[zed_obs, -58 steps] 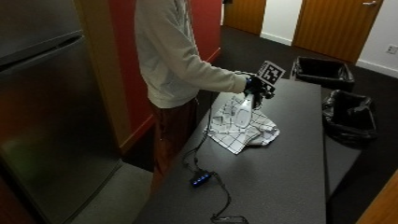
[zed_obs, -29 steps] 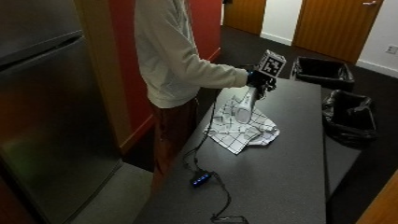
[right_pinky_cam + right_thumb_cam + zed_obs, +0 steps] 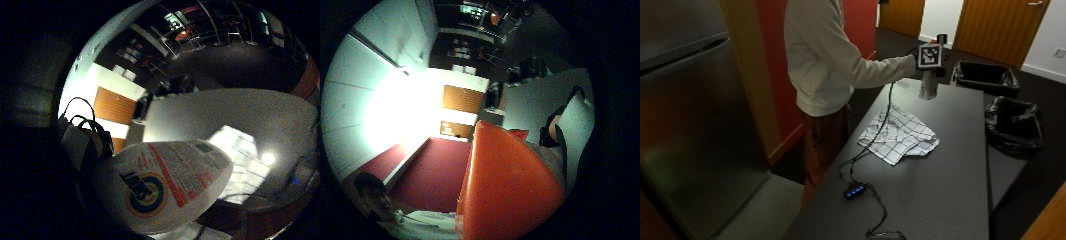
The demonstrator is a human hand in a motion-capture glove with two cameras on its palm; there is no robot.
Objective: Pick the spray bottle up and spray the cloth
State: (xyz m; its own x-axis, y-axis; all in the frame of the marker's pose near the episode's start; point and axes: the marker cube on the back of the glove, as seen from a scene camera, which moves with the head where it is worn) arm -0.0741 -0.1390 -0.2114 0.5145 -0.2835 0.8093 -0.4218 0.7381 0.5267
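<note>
Up in the air, the gloved right hand point(image 3: 918, 56) is clamped around the spray bottle point(image 3: 928, 86), above the tabletop's point(image 3: 939, 185) far end, beyond the checked cloth point(image 3: 898, 135).

1 spray bottle point(image 3: 928, 86), 1 cloth point(image 3: 899, 136), 2 bins point(image 3: 985, 78)

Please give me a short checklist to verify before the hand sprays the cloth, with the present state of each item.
1. Bottle held in the right hand: ok, it is lifted off the table.
2. Cloth lying on the table: ok, crumpled, nothing on it.
3. Bottle over the cloth: not ok, it hangs farther along the table, beyond the cloth.
4. Nozzle aimed at the cloth: cannot tell, the nozzle is hidden.
5. Finger on the trigger: cannot tell.
6. Cable off the cloth: not ok, it runs along the cloth's edge.
</note>
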